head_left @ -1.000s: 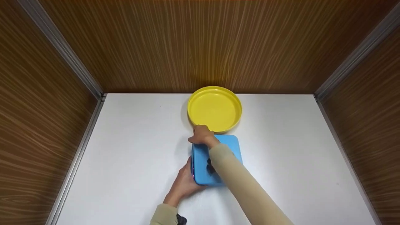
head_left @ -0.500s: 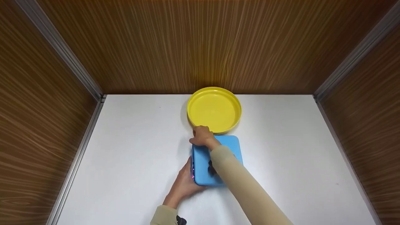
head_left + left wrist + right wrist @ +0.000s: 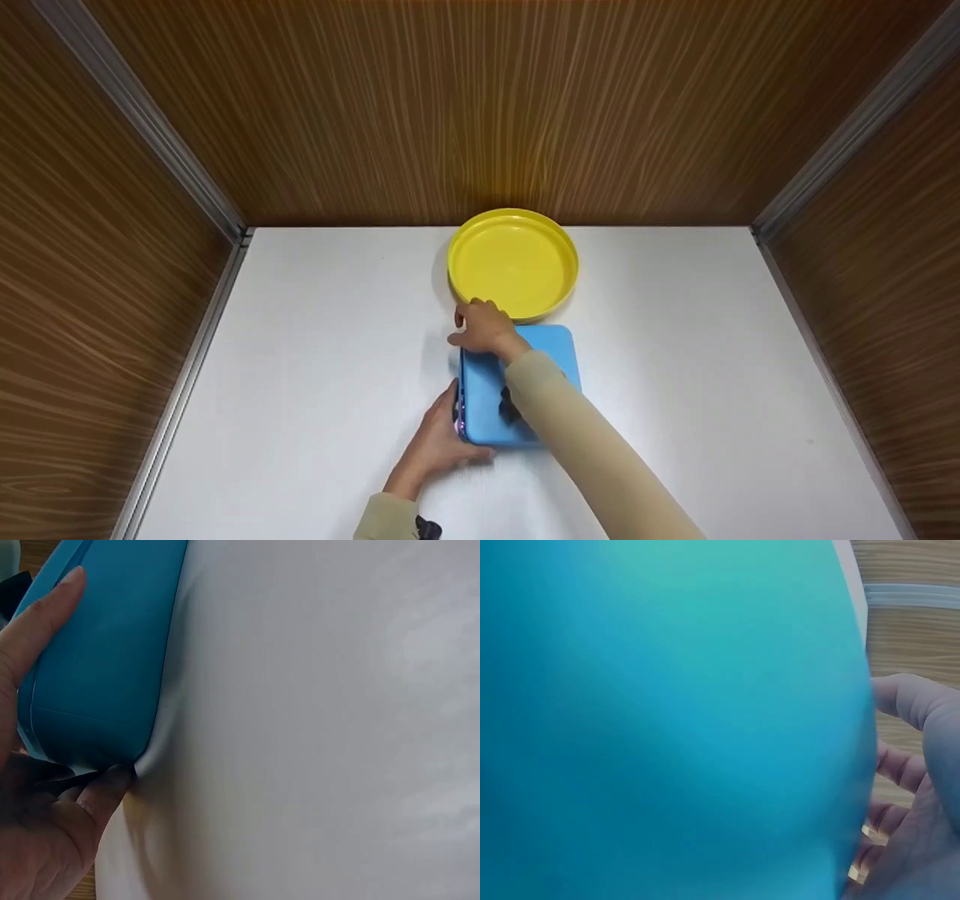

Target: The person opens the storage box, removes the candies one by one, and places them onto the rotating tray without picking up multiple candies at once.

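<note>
A blue rounded case (image 3: 487,390) lies on the white table, with a narrow band of pink and purple along its left side. My left hand (image 3: 435,442) holds its near-left corner, one digit along the left side and another at the near end. In the left wrist view, the digits of this hand span the case's deep wall (image 3: 105,667). Crossing over the case, my right hand (image 3: 484,328) grips its far-left corner. The right wrist view shows the thumb at the edge of the case (image 3: 705,727) and curled fingers behind; their tips are partly hidden.
A round yellow tray (image 3: 514,266) with a raised rim sits just beyond the case, close to the right fingers. A wood-grain back wall (image 3: 510,105) and side walls with metal edge strips enclose the white table (image 3: 675,360).
The left hand has shifted slightly left, its digit at the near end now more visible. The right thumb and fingers have spread a little leftward. The case stays almost in place.
</note>
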Demonstrator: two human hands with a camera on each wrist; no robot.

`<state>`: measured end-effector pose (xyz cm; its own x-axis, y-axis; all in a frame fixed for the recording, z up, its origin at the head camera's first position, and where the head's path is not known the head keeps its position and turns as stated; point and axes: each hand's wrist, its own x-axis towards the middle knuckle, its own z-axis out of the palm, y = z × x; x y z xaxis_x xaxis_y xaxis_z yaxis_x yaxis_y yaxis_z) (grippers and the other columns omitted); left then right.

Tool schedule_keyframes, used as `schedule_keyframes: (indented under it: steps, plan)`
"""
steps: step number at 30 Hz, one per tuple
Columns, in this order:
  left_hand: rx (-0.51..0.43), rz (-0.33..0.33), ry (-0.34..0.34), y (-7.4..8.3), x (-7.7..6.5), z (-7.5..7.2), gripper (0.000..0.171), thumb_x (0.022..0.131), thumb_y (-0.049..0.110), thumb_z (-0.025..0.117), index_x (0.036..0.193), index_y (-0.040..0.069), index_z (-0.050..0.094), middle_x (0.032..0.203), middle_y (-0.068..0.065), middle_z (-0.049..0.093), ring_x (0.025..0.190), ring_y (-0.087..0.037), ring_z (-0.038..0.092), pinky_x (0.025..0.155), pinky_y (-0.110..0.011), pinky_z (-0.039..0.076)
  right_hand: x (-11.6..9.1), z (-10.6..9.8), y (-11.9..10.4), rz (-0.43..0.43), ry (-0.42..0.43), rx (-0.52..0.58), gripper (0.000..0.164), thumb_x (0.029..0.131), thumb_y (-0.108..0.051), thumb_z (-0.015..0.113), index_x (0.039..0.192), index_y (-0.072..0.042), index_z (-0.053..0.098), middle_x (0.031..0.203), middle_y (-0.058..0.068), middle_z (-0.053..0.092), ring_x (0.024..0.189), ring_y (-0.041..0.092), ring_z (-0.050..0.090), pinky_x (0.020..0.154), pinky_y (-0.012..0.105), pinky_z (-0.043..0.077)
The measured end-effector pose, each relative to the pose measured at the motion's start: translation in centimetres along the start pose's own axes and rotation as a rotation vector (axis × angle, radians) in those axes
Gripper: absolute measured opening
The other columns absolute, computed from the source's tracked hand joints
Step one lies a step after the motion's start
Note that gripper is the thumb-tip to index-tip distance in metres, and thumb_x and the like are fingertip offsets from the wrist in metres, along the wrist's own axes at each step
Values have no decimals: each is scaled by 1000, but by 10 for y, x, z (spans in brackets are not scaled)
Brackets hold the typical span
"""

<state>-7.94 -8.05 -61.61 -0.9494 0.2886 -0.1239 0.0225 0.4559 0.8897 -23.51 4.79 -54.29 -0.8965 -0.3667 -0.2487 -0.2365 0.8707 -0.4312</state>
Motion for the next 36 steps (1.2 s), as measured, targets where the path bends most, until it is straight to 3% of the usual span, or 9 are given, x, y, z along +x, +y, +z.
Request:
schedule_keyframes:
  steps: [5,8,12,17,21,26,36]
  plan:
    - [-57,-51,-37,3,0,-11,126,65,49,89,153,-6,18,153,-24,30,139,-34,33,111,-45,32,-4,-8,-5,-24,14,-36,37,88,-40,71,117,-18,68,113,6,58,100,27,48,91,45,42]
    - [-130,-94,-22,5,1,-19,115,70,48,86,150,-7,25,147,-26,39,134,-35,42,106,-44,39,-12,-17,-5,-64,38,-68,41,88,-43,71,122,-21,67,120,6,59,104,27,50,93,46,43]
    - [-186,-115,66,8,2,-27,94,77,45,82,144,-6,40,136,-26,51,120,-37,56,97,-45,48,-32,-30,2,-107,106,-125,49,87,-44,72,129,-20,64,126,7,59,110,28,53,95,49,45]
    - [-139,-98,211,13,6,-35,66,89,42,71,133,-5,55,124,-19,62,105,-30,64,86,-41,55,-64,-42,23,-93,163,-114,53,87,-43,73,133,-20,62,129,6,59,112,28,54,95,49,47]
    - [-84,-75,266,19,8,-40,54,95,39,64,127,-4,60,112,-12,67,99,-25,64,82,-38,55,-88,-46,41,-65,189,-79,52,87,-39,73,133,-17,61,128,9,58,111,29,55,92,49,48]
    - [-105,-98,243,25,10,-41,48,98,34,61,129,-3,60,109,-8,66,94,-20,63,77,-31,56,-110,-43,65,-8,241,-18,56,88,-34,73,136,-11,57,131,14,56,114,33,54,91,53,49]
    - [-123,-11,237,37,14,-38,37,101,17,56,126,-10,58,105,-14,66,87,-22,66,72,-26,57,-143,-30,107,193,301,77,64,89,-28,73,140,2,47,135,25,49,120,42,51,92,59,47]
